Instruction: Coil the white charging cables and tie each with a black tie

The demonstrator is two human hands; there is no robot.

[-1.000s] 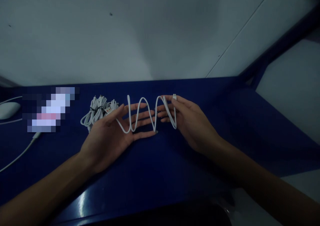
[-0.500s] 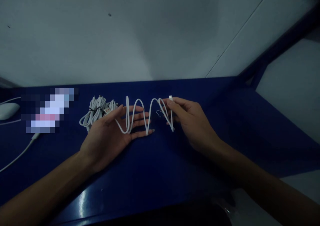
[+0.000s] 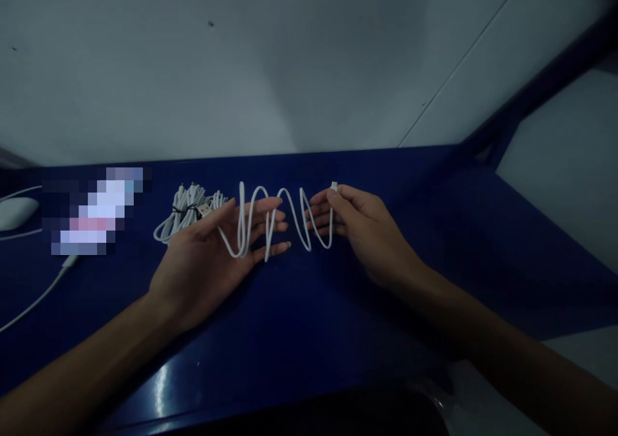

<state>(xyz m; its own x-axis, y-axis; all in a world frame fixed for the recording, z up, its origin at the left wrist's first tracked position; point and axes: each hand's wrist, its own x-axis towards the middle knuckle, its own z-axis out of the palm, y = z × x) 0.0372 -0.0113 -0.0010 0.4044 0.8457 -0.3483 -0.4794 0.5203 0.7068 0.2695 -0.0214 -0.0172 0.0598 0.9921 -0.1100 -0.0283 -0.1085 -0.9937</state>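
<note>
A white USB cable point(image 3: 284, 194) stretches in loose zigzag loops between my two hands, above the blue table. My left hand point(image 3: 203, 275) is palm up, its thumb holding the end with the larger plug point(image 3: 205, 210) against the index finger. The other fingers extend under the loops. My right hand point(image 3: 362, 223) pinches the smaller connector point(image 3: 334, 185) between thumb and index finger, tip pointing up; its remaining fingers touch the last loop. Right behind my left hand lies a pile of bundled white cables point(image 3: 186, 207), bound with dark ties and partly hidden by that hand.
At the left, a phone-like object with a blurred screen point(image 3: 103, 210) lies with a white cable point(image 3: 36, 304) plugged into it. A white rounded object like a mouse point(image 3: 17, 214) sits at the left edge. A pale wall point(image 3: 270, 69) rises behind the blue table point(image 3: 290, 346).
The loops have spread apart near my right hand, which has shifted very slightly right. A thin wire-like strand seen between the hands earlier no longer shows. My left hand keeps its hold.
</note>
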